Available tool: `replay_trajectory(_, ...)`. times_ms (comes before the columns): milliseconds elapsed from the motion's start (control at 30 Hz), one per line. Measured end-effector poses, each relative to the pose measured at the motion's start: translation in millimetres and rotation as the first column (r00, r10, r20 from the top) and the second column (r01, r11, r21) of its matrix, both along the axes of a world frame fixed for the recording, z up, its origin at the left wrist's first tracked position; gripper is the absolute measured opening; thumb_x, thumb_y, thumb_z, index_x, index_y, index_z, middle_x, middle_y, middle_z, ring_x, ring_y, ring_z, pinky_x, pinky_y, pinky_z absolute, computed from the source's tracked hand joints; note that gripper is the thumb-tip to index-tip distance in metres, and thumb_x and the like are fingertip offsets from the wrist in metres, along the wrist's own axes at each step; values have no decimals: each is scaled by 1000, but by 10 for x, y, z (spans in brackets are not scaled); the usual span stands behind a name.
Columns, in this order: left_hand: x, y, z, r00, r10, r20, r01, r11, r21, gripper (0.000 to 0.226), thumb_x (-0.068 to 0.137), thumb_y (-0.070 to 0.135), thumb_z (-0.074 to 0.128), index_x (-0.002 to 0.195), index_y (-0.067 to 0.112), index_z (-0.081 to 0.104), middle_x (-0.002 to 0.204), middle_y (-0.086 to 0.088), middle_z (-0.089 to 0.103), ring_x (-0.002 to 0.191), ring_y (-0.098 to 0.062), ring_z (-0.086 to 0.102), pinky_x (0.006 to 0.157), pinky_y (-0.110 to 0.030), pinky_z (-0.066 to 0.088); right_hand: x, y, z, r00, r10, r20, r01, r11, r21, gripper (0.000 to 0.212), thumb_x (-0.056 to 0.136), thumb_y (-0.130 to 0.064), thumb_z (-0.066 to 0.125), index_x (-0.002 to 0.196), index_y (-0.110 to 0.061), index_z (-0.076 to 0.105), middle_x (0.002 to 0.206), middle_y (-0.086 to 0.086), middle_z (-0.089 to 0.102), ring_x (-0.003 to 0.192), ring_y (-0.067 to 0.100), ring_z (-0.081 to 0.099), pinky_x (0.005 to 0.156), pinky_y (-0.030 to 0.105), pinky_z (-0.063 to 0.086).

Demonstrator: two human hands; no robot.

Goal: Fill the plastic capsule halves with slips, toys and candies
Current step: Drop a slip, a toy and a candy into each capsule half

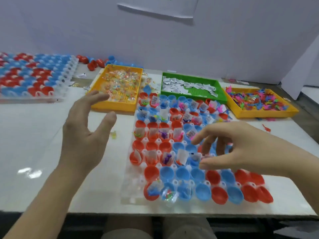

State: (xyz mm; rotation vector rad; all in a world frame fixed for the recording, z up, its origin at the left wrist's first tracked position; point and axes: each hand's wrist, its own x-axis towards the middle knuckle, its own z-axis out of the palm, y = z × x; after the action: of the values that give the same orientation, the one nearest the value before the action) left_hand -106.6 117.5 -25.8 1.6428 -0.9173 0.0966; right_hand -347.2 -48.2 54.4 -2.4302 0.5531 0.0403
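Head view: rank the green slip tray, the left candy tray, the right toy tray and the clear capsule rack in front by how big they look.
1. Clear capsule rack, clearly largest, though nearest the camera.
2-4. Green slip tray, candy tray and toy tray look alike; differing angles make ranking unsure.

Bare tabletop point(31, 135) lies open along the left and near edges. The clear capsule tray point(189, 152) fills the centre; three bins (candy bin point(114, 106), slip bin point(222, 99), toy bin point(265, 113)) block the far edge, and a filled tray point(34, 76) crowds the far-left corner.
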Motion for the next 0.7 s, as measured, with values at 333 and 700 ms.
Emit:
replay_trajectory(333, 1435, -1441, -7, 998, -15, 58, -22, 807, 591, 57, 95, 30, 60, 148, 24, 39, 154, -4, 40, 137, -23, 40, 109, -36, 34, 685, -980, 74, 971, -166, 174, 149, 983, 103, 23, 68, -54, 68, 90, -47, 68, 86, -18, 69, 70, 6, 64, 56, 25, 56)
replay_trajectory(700, 1622, -1716, -110, 949, -165, 268, -137, 551, 823, 21, 96, 46, 50, 114, 39, 59, 126, 4, 62, 108, -16, 59, 88, -35, 52, 1479, -2119, -459, 930, -341, 141, 350, 935, -51, 15, 84, -29, 70, 96, -36, 64, 105, -11, 65, 83, 2, 58, 71, 24, 44)
